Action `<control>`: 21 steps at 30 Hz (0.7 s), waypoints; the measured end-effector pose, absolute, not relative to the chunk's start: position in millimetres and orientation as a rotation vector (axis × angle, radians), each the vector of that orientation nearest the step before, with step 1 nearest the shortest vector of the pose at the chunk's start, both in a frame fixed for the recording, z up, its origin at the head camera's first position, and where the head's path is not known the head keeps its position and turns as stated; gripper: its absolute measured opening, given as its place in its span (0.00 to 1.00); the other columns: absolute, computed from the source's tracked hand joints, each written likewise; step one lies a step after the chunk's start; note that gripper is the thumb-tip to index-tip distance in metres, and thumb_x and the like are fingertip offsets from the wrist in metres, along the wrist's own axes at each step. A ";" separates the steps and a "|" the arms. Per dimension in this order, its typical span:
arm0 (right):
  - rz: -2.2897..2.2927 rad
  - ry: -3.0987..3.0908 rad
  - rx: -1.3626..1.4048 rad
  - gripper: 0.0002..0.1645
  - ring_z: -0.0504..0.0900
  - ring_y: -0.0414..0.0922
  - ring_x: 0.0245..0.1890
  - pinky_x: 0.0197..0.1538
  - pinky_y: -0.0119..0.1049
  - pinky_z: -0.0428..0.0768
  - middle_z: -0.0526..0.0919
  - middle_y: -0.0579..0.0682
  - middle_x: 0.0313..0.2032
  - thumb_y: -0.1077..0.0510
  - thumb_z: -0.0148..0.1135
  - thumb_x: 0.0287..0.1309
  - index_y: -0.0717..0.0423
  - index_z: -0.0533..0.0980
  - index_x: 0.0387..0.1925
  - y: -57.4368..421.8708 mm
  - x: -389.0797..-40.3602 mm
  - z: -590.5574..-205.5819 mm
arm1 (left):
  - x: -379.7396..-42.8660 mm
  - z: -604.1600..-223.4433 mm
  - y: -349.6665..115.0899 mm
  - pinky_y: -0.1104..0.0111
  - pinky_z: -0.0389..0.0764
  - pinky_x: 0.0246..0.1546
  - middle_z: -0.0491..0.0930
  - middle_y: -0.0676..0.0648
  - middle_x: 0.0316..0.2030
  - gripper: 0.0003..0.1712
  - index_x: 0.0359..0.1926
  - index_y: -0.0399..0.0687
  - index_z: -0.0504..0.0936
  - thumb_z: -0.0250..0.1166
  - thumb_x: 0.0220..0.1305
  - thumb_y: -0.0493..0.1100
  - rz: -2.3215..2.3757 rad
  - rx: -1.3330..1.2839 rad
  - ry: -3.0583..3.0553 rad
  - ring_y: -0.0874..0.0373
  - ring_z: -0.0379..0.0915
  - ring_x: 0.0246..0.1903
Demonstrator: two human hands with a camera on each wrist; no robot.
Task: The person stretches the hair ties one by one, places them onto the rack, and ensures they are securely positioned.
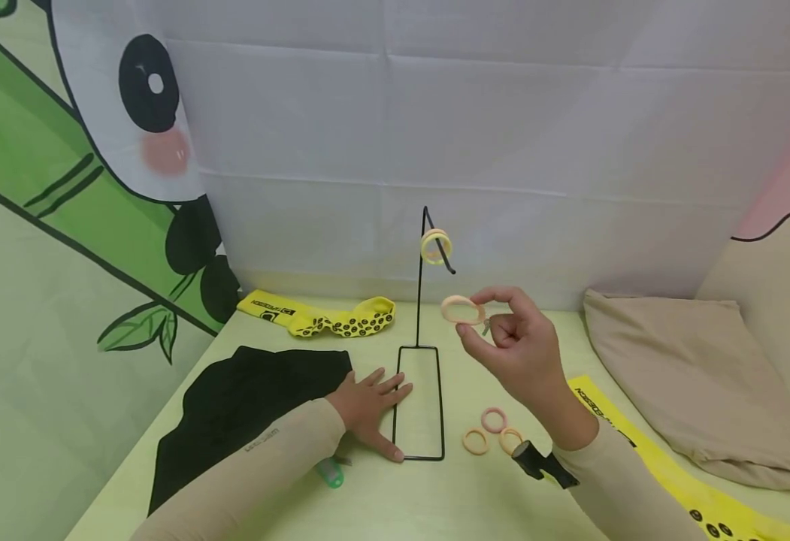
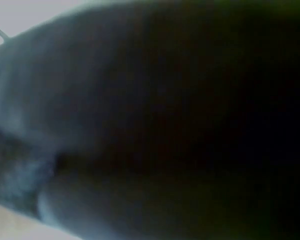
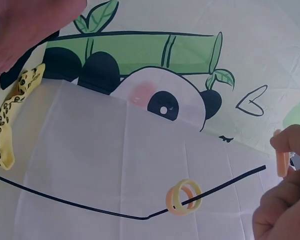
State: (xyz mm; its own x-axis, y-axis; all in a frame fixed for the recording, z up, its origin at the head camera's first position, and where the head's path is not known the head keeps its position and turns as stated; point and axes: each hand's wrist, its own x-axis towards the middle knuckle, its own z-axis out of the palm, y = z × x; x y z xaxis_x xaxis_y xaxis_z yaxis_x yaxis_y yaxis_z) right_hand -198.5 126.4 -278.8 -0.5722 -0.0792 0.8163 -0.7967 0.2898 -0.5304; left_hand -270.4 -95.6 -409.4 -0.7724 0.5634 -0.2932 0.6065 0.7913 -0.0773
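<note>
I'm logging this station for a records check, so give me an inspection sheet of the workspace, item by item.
Surface: pale yellow-green table.
Job's things: black wire stand upright, yellow ring and orange ring hanging on its arm; pink ring and two more orange rings on the table.
Clutter: black cloth, two yellow printed cloths, beige cloth, small green object, partly hidden.
Left grip: left hand spread across the stand's base.
Right grip: right hand pinching a peach ring near the arm's tip.
Cables: nothing seen.
Surroundings: panda-print backdrop.
Left wrist view: too dark to read.
</note>
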 end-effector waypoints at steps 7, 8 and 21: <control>1.277 -1.916 0.640 0.24 0.49 0.32 0.09 0.16 0.30 0.54 0.51 0.42 0.08 0.65 0.70 0.45 0.59 0.74 0.47 115.6 -216.2 -260.7 | -268.2 -407.4 -95.0 0.39 0.52 0.62 0.42 0.55 0.73 0.65 0.72 0.64 0.44 0.55 0.36 0.84 -0.230 0.910 2.726 0.47 0.38 0.72; 1.293 -1.943 0.614 0.25 0.49 0.31 0.09 0.16 0.30 0.54 0.51 0.42 0.08 0.63 0.70 0.46 0.58 0.74 0.48 115.2 -218.1 -259.3 | -268.1 -407.4 -94.8 0.39 0.52 0.62 0.42 0.55 0.73 0.65 0.72 0.64 0.44 0.55 0.36 0.84 -0.227 0.912 2.726 0.47 0.39 0.72; 1.354 -2.033 0.546 0.25 0.48 0.31 0.09 0.16 0.32 0.57 0.50 0.41 0.08 0.61 0.70 0.48 0.54 0.74 0.50 121.3 -220.6 -267.0 | -269.5 -412.3 -95.5 0.39 0.53 0.62 0.42 0.56 0.73 0.65 0.72 0.64 0.44 0.54 0.36 0.84 -0.240 0.917 2.743 0.47 0.39 0.72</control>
State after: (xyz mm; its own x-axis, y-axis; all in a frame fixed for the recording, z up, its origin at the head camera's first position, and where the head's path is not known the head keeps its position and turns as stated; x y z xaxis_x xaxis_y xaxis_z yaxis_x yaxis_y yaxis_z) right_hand -220.6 121.3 -267.0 -0.7171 0.0030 0.6969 -0.6418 0.3868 -0.6622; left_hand -269.5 -95.5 -412.3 -0.7744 0.5693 -0.2759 0.6085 0.7896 -0.0788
